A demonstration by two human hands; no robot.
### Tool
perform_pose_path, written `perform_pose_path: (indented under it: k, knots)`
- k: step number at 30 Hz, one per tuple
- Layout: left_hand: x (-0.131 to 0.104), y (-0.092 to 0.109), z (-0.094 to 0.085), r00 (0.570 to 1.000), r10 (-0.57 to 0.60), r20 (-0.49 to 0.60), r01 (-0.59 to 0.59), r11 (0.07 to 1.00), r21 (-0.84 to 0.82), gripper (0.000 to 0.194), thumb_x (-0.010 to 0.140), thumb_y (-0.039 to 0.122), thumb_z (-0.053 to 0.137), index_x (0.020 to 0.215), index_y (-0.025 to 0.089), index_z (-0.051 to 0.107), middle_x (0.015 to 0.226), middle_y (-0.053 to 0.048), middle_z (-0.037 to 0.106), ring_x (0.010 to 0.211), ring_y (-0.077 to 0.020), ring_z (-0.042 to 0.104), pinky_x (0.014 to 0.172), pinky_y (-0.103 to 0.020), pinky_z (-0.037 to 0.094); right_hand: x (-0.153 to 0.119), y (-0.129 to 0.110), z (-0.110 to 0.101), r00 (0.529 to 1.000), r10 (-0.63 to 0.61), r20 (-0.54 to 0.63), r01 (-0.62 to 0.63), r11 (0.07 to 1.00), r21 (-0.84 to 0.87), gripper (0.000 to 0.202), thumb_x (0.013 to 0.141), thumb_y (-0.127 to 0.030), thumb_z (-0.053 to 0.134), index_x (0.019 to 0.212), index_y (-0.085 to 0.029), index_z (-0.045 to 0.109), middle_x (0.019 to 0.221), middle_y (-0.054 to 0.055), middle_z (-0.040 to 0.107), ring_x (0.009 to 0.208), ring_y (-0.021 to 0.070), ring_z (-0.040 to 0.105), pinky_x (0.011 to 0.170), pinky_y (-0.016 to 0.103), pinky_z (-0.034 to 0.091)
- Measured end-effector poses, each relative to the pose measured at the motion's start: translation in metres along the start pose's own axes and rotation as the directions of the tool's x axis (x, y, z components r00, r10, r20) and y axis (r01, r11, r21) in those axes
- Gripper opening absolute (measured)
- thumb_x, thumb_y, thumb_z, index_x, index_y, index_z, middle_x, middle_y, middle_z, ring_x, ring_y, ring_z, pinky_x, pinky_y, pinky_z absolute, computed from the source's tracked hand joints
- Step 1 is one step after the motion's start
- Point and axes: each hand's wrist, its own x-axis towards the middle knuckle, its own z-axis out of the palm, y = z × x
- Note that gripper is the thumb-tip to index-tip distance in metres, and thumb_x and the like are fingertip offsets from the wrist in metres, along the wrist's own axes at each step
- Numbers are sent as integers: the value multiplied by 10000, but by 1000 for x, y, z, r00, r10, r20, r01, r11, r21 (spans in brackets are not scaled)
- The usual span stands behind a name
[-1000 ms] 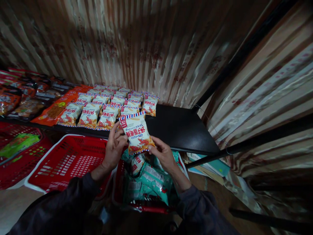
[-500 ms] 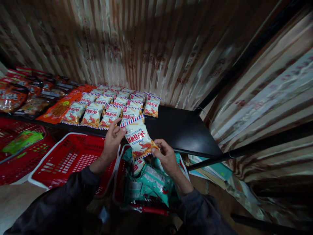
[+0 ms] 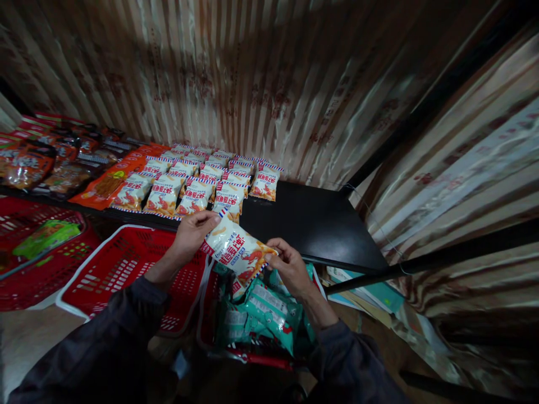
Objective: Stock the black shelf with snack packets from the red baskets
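1. Left hand [image 3: 191, 235]: grip pinched down, thumb against fingers, on one end of the white snack bag [image 3: 236, 247] near its striped seal.
2. Right hand [image 3: 290, 269]: grip likewise nearly closed, thumb and fingers on the bag's lower right corner.
3. Bag location: held up between both hands, tilted, printed face to camera. Appears in front of the shelf [image 3: 311, 219] edge, over the right basket [image 3: 263, 358].
4. Shelf: black. Matching bags [image 3: 164, 193] lie in close rows on it. Orange packet [image 3: 105, 188] to their left, dark snack packs [image 3: 65, 179] beyond that.
5. Right basket: red, holds green packets [image 3: 269, 311] plus another white packet [image 3: 239, 289], partly hidden by the held bag.
6. Middle basket [image 3: 138, 269]: red, pale rim, beside the right one. Far-left basket [image 3: 46, 286]: red, bright green packet [image 3: 46, 238] inside.
7. Striped curtain [image 3: 236, 73] hangs behind the shelf.
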Motion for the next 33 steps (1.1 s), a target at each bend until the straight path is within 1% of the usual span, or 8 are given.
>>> perform_pose_path:
  k: [4,12,17,20,23,28,30,33]
  knots:
    - [1,2,1,995,95,-32,-94,995,26,336,531,428,784,685,151,673,605,23,636,555,-106,529,554,-224,424,-1,-4,0,999,-35,-21,34,999,-19,227,669,-331,700,779,-203,549,539,-69,507,461,84,441,453,204,366]
    - [2,0,6,1000,19,12,-19,999,-37,401,507,395,813,790,146,678,672,-2,658,594,-120,574,580,-233,446,3,-6,-8,975,-176,-135,169,983,-67,178,704,-308,694,791,-194,588,615,-52,530,513,77,441,492,197,358]
    - [-4,5,13,995,101,-13,-101,995,-4,403,541,389,796,838,147,671,766,-18,668,701,-131,604,691,-254,486,-2,-36,-10,898,-403,-176,360,903,-232,97,753,-295,661,794,-211,634,700,-21,560,590,101,486,535,219,395]
    - [-10,6,19,985,169,-35,-167,984,56,437,610,381,759,968,159,645,946,-53,665,803,-157,622,749,-283,500,-12,-57,-5,787,-609,-101,500,724,-475,60,779,-237,637,824,-228,676,760,11,590,682,137,542,593,256,436]
    - [-18,6,27,983,177,-43,-176,984,27,458,653,357,739,1044,163,600,1089,-85,632,921,-188,623,814,-306,497,-24,-72,3,673,-738,53,577,478,-662,182,794,-161,614,921,-257,701,773,27,593,697,149,554,587,276,444]
    - [-34,13,42,985,13,174,49,936,-348,330,784,404,602,1013,166,594,1107,-105,641,1021,-243,607,807,-368,519,-31,-71,18,495,-786,370,701,109,-705,302,803,-111,590,1025,-294,682,706,18,569,697,152,533,612,299,445]
    - [-37,15,45,977,9,215,91,887,-452,327,803,430,566,997,168,596,1129,-109,634,1048,-250,597,824,-380,513,-30,-62,22,465,-761,452,700,3,-714,296,803,-105,599,1032,-277,674,705,16,583,711,149,529,634,299,437]
    - [-37,15,46,972,2,234,109,881,-460,334,804,440,566,999,170,590,1119,-108,640,1047,-240,598,832,-362,504,-28,-46,25,481,-714,509,657,-90,-748,256,811,-114,608,1013,-260,667,711,11,605,741,150,529,665,302,418]
